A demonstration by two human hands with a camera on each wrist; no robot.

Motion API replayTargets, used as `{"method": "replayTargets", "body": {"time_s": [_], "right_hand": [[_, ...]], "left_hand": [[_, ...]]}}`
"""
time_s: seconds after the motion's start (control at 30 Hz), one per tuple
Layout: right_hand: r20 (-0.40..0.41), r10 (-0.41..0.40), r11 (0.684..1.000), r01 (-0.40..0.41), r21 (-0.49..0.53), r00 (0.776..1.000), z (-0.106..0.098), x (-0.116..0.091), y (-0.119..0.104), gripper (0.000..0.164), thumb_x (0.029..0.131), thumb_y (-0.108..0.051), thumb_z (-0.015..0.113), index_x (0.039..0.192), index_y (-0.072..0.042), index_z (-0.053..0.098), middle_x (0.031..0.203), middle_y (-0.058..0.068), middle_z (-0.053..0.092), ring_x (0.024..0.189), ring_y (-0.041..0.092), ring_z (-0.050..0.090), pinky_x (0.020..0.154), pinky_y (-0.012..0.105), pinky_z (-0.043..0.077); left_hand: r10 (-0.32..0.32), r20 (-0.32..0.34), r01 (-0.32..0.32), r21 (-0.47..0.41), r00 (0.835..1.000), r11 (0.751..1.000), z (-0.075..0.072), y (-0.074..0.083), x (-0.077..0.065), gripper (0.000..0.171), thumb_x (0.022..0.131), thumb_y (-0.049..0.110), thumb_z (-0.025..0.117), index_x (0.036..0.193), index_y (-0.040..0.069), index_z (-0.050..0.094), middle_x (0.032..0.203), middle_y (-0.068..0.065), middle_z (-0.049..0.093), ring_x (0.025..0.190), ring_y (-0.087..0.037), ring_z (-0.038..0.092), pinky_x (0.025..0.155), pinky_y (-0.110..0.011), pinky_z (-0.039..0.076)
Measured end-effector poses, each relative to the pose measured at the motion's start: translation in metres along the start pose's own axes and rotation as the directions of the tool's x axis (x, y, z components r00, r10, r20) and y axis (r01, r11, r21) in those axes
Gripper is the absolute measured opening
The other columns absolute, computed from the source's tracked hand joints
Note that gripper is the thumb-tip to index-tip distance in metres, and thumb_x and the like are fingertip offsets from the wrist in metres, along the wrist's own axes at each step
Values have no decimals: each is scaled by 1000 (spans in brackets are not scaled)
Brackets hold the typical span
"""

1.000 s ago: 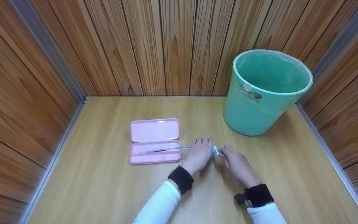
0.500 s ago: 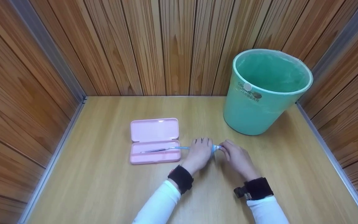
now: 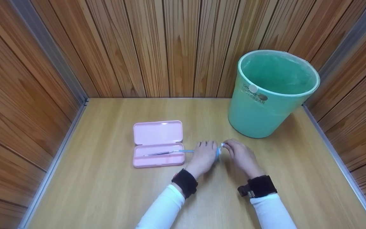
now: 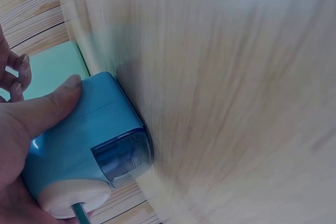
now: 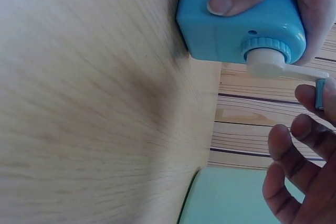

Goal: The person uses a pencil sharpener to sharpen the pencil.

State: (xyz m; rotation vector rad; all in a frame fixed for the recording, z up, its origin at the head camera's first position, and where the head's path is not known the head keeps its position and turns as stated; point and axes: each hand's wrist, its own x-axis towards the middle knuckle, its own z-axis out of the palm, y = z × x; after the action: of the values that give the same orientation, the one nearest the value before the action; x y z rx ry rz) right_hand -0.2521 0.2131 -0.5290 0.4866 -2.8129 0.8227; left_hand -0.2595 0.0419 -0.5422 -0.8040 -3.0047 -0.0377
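Observation:
My left hand (image 3: 203,156) holds a blue hand-crank pencil sharpener (image 4: 86,119) on the table, its thumb along the casing. In the left wrist view a teal pencil (image 4: 81,213) sticks out of the sharpener's round pale front, beside a see-through shavings drawer (image 4: 126,156). My right hand (image 3: 240,156) pinches the small blue knob (image 5: 319,94) of the white crank arm (image 5: 302,72). An opened pink pencil case (image 3: 158,133) lies left of the left hand. A thin blue and dark stick (image 3: 162,154) spans its tray; whether this is one piece or two I cannot tell.
A green bin (image 3: 259,114) with a clear liner stands at the back right, beyond the right hand. Wood-panelled walls (image 3: 183,47) enclose the wooden table (image 3: 106,190) at the back and both sides.
The right hand has moved slightly up and away, turning the crank knob from low to high. The left hand, sharpener and pencil case have stayed in place.

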Motion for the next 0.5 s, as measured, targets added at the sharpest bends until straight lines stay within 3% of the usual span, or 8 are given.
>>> {"method": "replayTargets", "body": {"time_s": [0.5], "right_hand": [[162, 89, 995, -96, 37, 983, -7, 15, 1, 24, 104, -23, 48, 116, -13, 67, 111, 7, 69, 106, 27, 64, 92, 47, 49]], "left_hand": [[2, -14, -2, -25, 1000, 1000, 0, -1, 0, 49, 99, 23, 57, 142, 5, 44, 133, -13, 53, 121, -28, 51, 102, -42, 41]]}}
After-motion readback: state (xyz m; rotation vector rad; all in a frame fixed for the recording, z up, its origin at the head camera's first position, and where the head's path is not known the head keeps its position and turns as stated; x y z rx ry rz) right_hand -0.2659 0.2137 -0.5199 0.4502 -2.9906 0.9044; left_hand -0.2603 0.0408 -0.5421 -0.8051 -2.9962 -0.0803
